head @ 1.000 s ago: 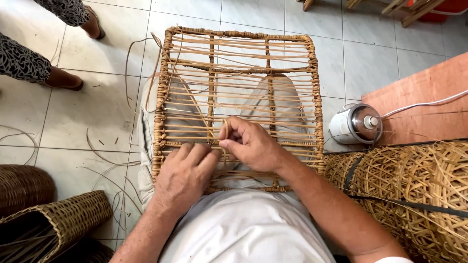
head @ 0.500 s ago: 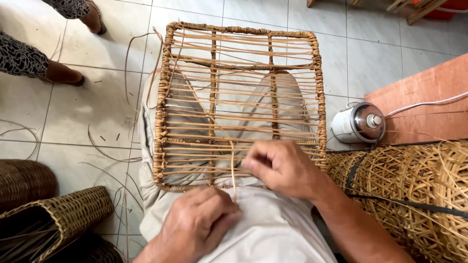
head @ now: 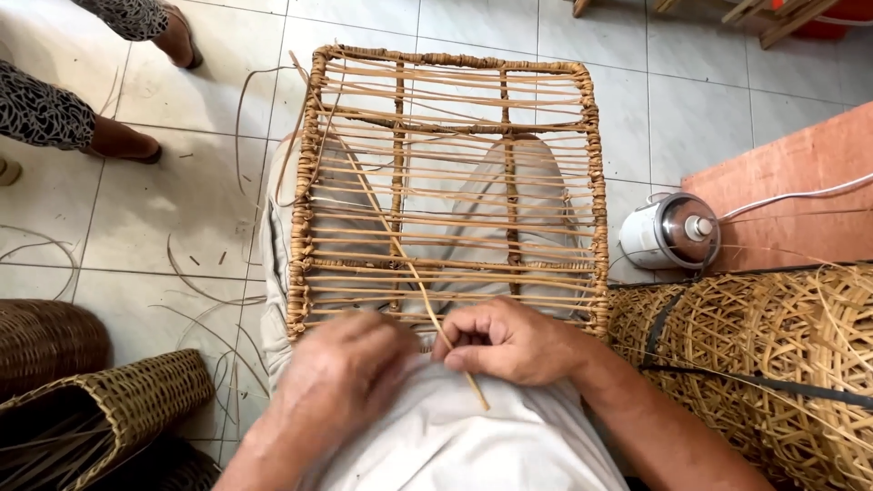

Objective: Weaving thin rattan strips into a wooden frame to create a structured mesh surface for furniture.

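Pulled-through cane strip (head: pixel 400 245) now slants across open-weave frame (head: pixel 591 182).

Bright even daylight, soft shadows; left hand (head: pixel 341 377) motion-blurred, slight edge distortion

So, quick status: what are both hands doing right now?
Right hand pinching a thin cane strip. Left hand beside it, blurred, grip unclear. Rattan frame on lap. Nothing blocking the hands.

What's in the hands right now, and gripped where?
The right hand pinches a thin rattan strip near its lower end, by the frame's near edge. The left hand is blurred; its hold cannot be told.
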